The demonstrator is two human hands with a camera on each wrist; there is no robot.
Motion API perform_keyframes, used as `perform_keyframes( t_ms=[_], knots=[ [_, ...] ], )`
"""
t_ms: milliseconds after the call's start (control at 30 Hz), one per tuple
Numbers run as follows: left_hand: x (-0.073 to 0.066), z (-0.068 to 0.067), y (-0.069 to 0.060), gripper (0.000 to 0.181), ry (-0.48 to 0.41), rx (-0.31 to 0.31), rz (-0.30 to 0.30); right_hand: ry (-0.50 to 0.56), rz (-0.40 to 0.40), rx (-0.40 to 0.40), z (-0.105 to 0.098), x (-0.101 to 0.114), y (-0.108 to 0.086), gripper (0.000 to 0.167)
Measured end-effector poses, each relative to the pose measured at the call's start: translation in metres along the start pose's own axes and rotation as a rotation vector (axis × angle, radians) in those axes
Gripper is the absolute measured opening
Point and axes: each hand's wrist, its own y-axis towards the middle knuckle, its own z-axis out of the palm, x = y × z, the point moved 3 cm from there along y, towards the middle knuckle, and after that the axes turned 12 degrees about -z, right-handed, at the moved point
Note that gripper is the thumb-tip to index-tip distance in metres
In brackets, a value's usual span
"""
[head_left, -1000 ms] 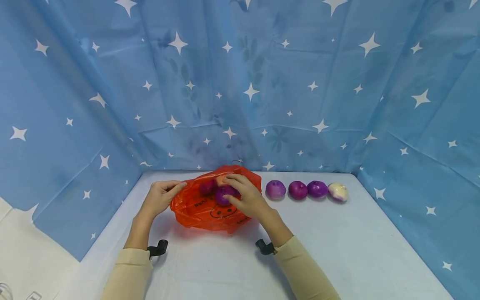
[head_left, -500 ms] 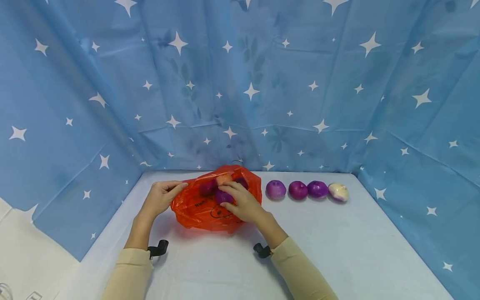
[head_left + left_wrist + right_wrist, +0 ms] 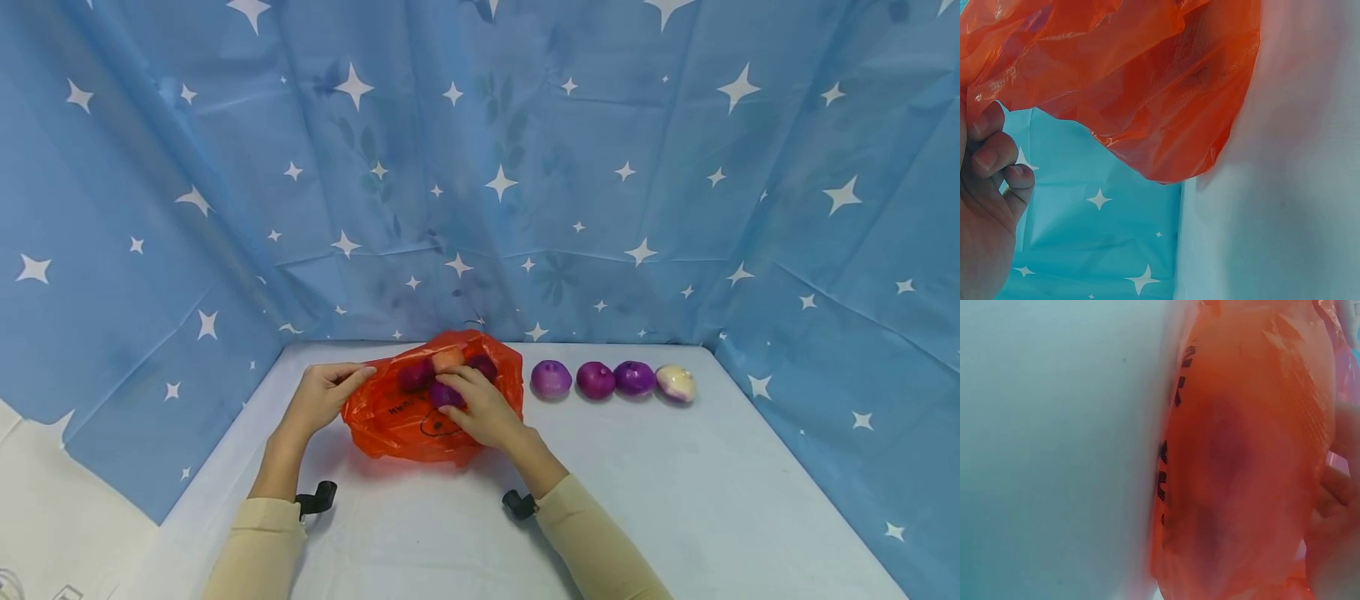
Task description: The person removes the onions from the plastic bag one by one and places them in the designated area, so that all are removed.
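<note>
Right hand holds a purple onion in the spread mouth of a red bag

The red bag lies near the far edge of the bench, left of its middle, with black print on its plastic. The right hand reaches into it, fingers curved over the far side of the purple onion and thumb on the near side, parted only as much as the onion needs. The left hand pinches the bag's left rim, fingertips closed together on the plastic. Also in the bag are a dark onion on the left, an orange ball behind the held onion, and a second dark piece on the right (partly hidden by the right hand).

Toward the far right corner, a pale purple onion, a magenta onion, a deep purple onion and a whitish bulb stand in a row. Beyond the far edge hangs a blue curtain with white stars.
</note>
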Motion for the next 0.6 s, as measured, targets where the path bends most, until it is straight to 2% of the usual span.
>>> perform_keyframes(
  t_ms=[200, 400, 600],
  knots=[
    [0.021, 0.002, 0.009, 0.025, 0.007, -0.014, 0.002, 0.011, 0.027, 0.019, 0.003, 0.001, 0.001, 0.056],
    [0.020, 0.002, 0.009, 0.026, -0.049, 0.008, 0.028, 0.007, 0.057, 0.032, 0.005, 0.000, 0.003, 0.058],
    [0.019, 0.002, 0.009, 0.028, -0.056, 0.017, 0.017, 0.009, 0.097, 0.045, 0.010, -0.004, 0.006, 0.059]
  ],
)
